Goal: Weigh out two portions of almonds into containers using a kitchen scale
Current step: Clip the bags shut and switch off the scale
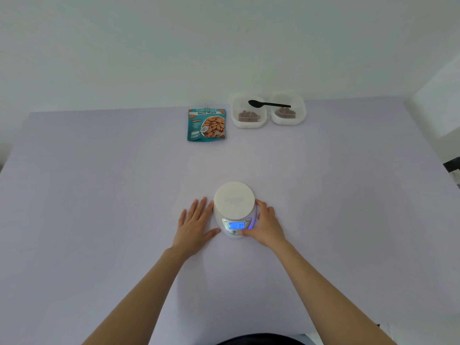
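From the head camera, a white kitchen scale (234, 210) stands on a lilac table (99, 195), close in front of the person. Its blue display (236, 225) reads 39 and its round plate is bare. The left hand (195, 222) lies flat on the table with fingers straight, and its thumb touches the scale's left side. The right hand (267, 225) grips the scale's right side, fingers curled round the base and thumb at the front beside the display.

At the far edge a teal bag (206, 125) of roasted almonds lies flat. Just right of it stand a clear container (245, 125) and a second container (300, 115), side by side, each holding some almonds (249, 116). A black spoon (270, 104) lies across both rims.
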